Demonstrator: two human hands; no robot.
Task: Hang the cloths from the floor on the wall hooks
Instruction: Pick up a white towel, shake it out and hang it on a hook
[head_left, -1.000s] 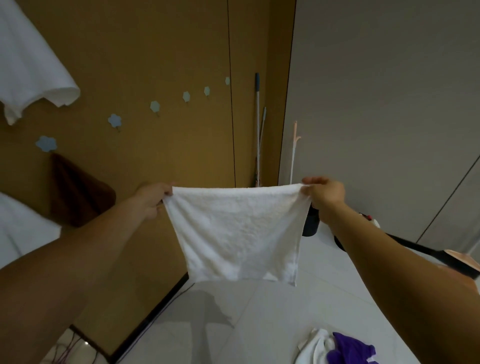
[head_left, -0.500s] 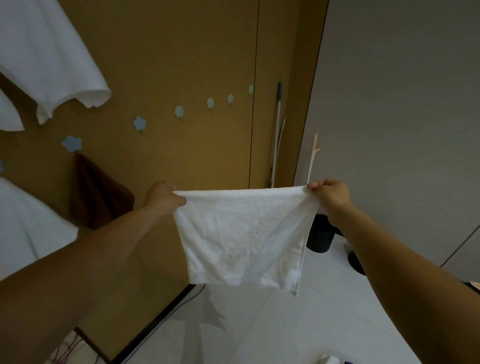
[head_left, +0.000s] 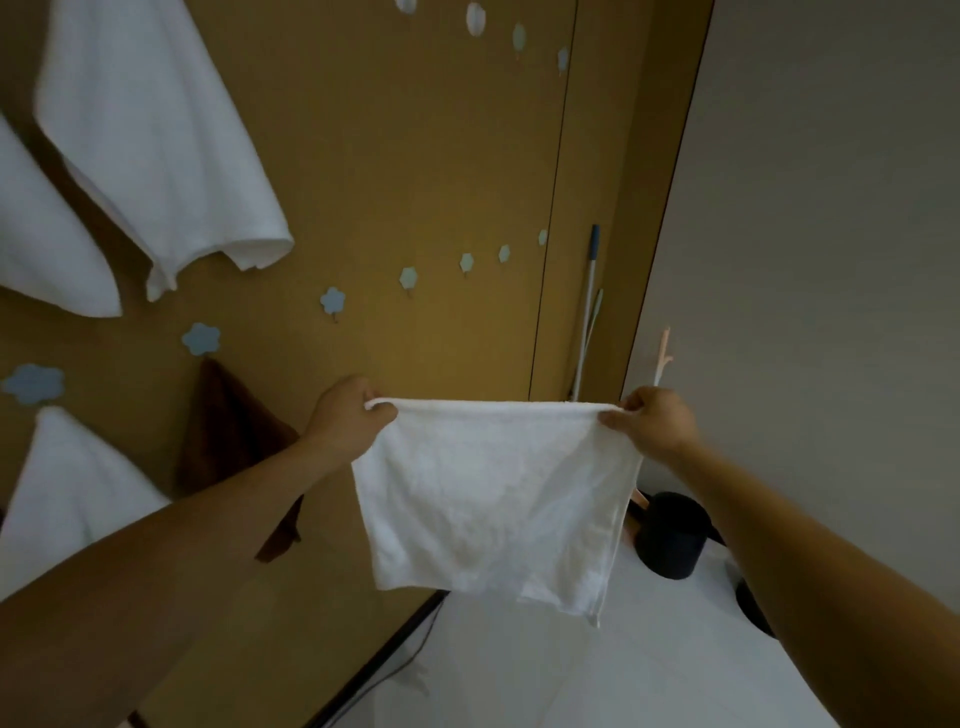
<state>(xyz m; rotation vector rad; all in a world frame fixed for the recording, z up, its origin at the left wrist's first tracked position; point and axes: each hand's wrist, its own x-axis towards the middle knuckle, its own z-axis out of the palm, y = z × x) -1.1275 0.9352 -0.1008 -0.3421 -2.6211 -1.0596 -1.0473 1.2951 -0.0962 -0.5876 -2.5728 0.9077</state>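
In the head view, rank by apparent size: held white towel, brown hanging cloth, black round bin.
Largest to smallest: white terry towel, brown hanging cloth, black round bin. Nearness to the camera enlarges the towel.

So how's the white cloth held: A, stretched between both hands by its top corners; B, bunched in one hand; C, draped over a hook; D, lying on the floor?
A: the left hand and the right hand each pinch a top corner of the white cloth, which hangs spread between them.

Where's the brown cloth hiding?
The brown cloth hangs at the left of the head view, under a blue flower hook, right of a white towel and partly behind the left forearm.
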